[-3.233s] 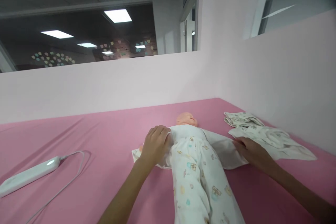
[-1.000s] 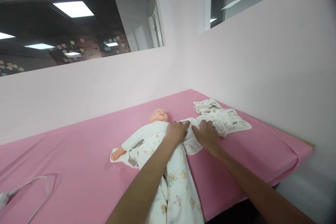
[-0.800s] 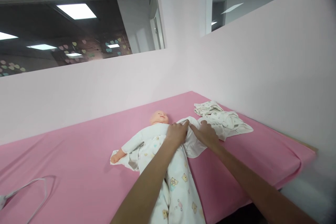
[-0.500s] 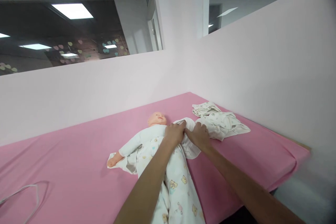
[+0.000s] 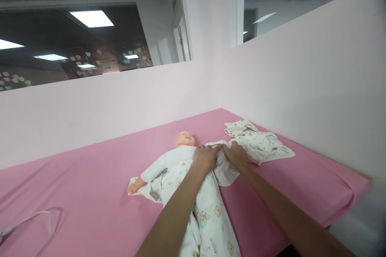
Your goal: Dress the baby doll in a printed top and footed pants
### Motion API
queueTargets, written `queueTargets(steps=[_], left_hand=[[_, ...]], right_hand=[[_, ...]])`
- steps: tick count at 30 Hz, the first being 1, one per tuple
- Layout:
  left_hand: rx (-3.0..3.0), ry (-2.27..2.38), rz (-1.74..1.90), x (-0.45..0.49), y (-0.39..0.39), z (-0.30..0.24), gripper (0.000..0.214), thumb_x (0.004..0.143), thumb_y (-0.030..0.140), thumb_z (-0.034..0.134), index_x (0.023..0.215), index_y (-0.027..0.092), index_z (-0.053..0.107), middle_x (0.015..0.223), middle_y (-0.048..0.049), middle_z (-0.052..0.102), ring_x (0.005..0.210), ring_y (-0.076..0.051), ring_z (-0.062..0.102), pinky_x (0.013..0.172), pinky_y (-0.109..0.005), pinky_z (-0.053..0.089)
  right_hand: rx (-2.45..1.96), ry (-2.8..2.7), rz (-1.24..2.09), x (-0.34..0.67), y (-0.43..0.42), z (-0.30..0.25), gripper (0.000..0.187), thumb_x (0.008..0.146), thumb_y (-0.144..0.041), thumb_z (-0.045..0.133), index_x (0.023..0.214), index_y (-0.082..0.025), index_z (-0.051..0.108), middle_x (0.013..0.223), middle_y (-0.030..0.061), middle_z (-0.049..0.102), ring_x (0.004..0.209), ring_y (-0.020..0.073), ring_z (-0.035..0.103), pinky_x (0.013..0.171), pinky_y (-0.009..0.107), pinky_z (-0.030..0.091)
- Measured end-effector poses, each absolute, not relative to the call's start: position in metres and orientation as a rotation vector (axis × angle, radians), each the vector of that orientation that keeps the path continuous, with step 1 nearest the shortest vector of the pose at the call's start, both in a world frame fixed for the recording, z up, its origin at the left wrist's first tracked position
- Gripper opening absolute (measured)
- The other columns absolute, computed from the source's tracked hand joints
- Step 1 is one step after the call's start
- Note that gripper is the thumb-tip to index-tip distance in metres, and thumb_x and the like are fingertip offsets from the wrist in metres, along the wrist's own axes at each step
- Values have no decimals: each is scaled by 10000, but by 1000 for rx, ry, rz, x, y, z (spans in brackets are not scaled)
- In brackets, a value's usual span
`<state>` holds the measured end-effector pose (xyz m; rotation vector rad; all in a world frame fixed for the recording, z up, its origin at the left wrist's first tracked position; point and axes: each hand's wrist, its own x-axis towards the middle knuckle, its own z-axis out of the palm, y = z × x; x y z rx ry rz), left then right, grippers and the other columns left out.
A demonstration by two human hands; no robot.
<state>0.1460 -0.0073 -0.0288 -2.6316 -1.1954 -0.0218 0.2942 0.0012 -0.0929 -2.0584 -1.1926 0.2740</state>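
Observation:
A baby doll (image 5: 185,139) lies on its back, dressed in a white long-sleeved top (image 5: 177,153) and a garment printed with bears (image 5: 208,209). One doll hand (image 5: 136,185) sticks out of the sleeve on the left. My left hand (image 5: 206,157) is at the doll's chest and shoulder on the right side, fingers closed on white cloth. Close beside it, my right hand (image 5: 236,155) pinches the same white cloth (image 5: 225,170), which spreads out on the bed. The doll's other arm is hidden by the cloth and my hands.
Crumpled printed baby clothes (image 5: 262,144) lie to the right of my right hand. A pink-covered bed (image 5: 90,192) is under everything, bordered by white walls (image 5: 295,80) behind and to the right. A white cable (image 5: 45,213) curves at the left front.
The view has shifted slightly. Both hands have moved a little to the right relative to the doll, still on the white cloth. The doll and the crumpled clothes stay in place.

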Motion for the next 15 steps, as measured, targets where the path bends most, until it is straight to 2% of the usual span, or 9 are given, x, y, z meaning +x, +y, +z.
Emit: queueTargets(steps=[4, 8, 11, 15], left_hand=[[-2624, -1209, -26, 147, -7, -30, 631, 834, 187, 461, 1425, 321, 283, 1065, -96, 659, 942, -282, 632, 770, -383, 473], [-2638, -1236, -33, 152, -8, -30, 436, 830, 183, 466, 1265, 208, 471, 1086, -114, 651, 952, -263, 630, 790, -365, 475], [-2643, -1293, -32, 156, -5, -28, 339, 826, 198, 462, 1152, 130, 530, 1039, -141, 665, 923, -274, 642, 771, -375, 486], [-2686, -1321, -7, 161, 2, -27, 266, 828, 206, 434, 1019, 146, 608, 977, -124, 690, 877, -270, 660, 732, -364, 491]], right_hand=[[-2028, -1210, 273, 299, 4, -96, 470, 842, -486, 405, 1057, -110, 588, 925, 186, 638, 943, 359, 583, 757, 417, 400], [-1979, -1192, 259, 302, 4, -98, 406, 833, -366, 429, 1114, -117, 585, 964, 167, 643, 950, 314, 579, 761, 368, 381], [-1948, -1156, 247, 302, 5, -97, 333, 810, -302, 414, 986, -140, 646, 930, 138, 649, 917, 275, 576, 760, 340, 370], [-1865, -1084, 274, 303, 5, -93, 314, 786, -284, 408, 876, -154, 679, 878, 116, 673, 852, 250, 576, 712, 313, 361]])
